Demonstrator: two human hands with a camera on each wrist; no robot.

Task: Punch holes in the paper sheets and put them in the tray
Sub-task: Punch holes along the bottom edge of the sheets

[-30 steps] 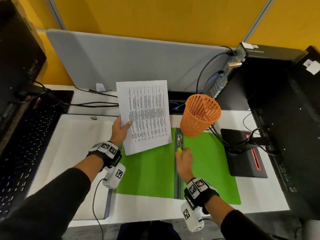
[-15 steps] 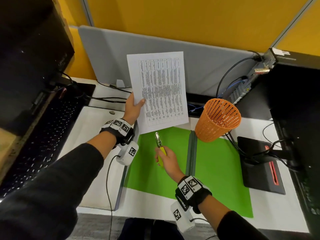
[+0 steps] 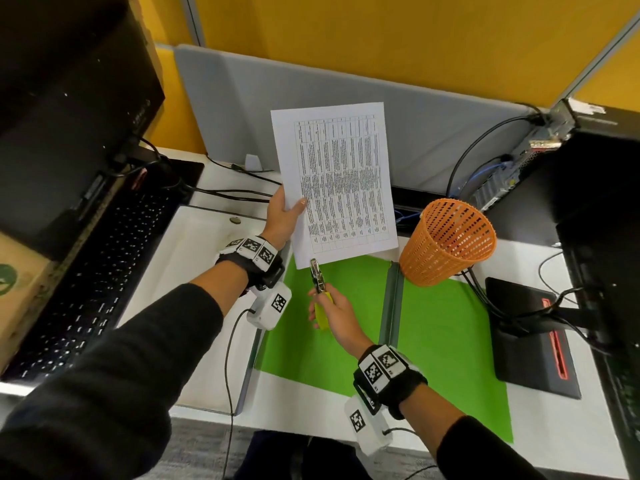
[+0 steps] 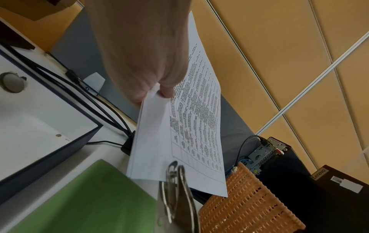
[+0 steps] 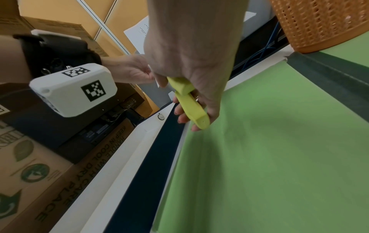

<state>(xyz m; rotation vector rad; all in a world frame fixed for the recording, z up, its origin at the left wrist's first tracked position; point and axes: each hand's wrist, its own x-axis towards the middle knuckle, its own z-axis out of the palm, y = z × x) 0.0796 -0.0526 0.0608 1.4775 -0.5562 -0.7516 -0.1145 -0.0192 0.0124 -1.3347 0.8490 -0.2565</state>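
My left hand (image 3: 282,216) pinches a thin stack of printed paper sheets (image 3: 337,181) by the left edge and holds it up above the desk. In the left wrist view the sheets (image 4: 191,134) hang down from the thumb and fingers. My right hand (image 3: 334,306) grips a hand-held hole punch (image 3: 317,275) by its yellow handles (image 5: 187,100). The metal head of the punch (image 4: 175,176) meets the bottom edge of the sheets near the lower left corner. A white tray (image 3: 180,278) with a dark rim lies on the desk under my left forearm.
A green mat (image 3: 440,334) covers the desk centre, with an orange mesh basket (image 3: 446,244) tipped on its far edge. A keyboard (image 3: 90,282) and monitor sit left, a computer tower (image 3: 595,188) and black stand (image 3: 533,341) right. Cables run along the grey partition (image 3: 433,133).
My left hand has lifted the sheets higher off the mat. My right hand has brought the punch left from the mat's centre seam up to the sheets' bottom edge.
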